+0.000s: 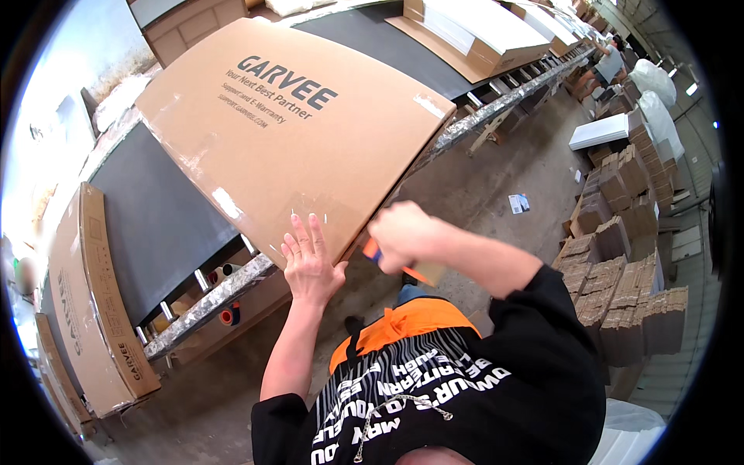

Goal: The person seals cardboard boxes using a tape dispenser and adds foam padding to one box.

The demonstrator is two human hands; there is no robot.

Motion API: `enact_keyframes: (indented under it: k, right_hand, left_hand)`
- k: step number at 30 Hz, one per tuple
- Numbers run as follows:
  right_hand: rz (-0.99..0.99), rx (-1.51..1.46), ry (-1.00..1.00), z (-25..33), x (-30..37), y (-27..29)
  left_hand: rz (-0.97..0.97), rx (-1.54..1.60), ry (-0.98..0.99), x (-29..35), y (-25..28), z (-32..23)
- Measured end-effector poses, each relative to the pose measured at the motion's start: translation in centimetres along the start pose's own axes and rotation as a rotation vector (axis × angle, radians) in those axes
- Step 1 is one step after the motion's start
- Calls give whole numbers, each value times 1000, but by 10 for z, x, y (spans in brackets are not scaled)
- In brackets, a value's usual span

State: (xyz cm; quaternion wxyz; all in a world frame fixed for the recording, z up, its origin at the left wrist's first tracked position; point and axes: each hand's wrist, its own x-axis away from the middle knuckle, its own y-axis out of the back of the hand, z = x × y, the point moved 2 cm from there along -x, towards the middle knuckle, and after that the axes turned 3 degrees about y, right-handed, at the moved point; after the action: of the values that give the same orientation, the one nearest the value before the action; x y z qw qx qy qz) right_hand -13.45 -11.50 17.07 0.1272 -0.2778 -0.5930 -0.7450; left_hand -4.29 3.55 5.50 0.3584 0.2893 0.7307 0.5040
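A large flat brown cardboard box [310, 132] with dark printing lies on the conveyor before me. Strips of clear tape glint along its edges. My left hand [310, 267] rests on the box's near corner, fingers stretched out and spread, holding nothing. Beside that corner, just off the box's right edge, my right hand [403, 236] is closed around an orange and blue tape dispenser [419, 275]. Motion blurs the tool, and my fist hides part of it.
The dark conveyor belt [155, 225] has metal rollers along its edge. Another printed box [97, 302] lies at left; open boxes with white contents [488, 35] sit farther up. Stacks of folded cardboard [620, 302] stand on the right. A person [608, 62] is in the distance.
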Motion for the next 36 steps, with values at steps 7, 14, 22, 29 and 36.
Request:
enact_keyframes:
  k: [7,14,22,29,36]
  right_hand:
    - [-61,337,225,3,-61,-135]
    - [-183,-440,-155,-163,13,-210]
    - [-876,-832,-315,-333,55,-219]
    - [-595,-2054,282,-481,-9,-66]
    - [133,-1695,180,-518,-80,-26]
  left_hand:
    - [74,-30,-50,2,6,-8]
    - [233,-257,-484,-68,-12,-125]
    - [313,-1097,-984,-225,-89,-243]
    - [293,-131,-524,-253,-98,-198]
    - [333,-154,-343,-258,-104,-192]
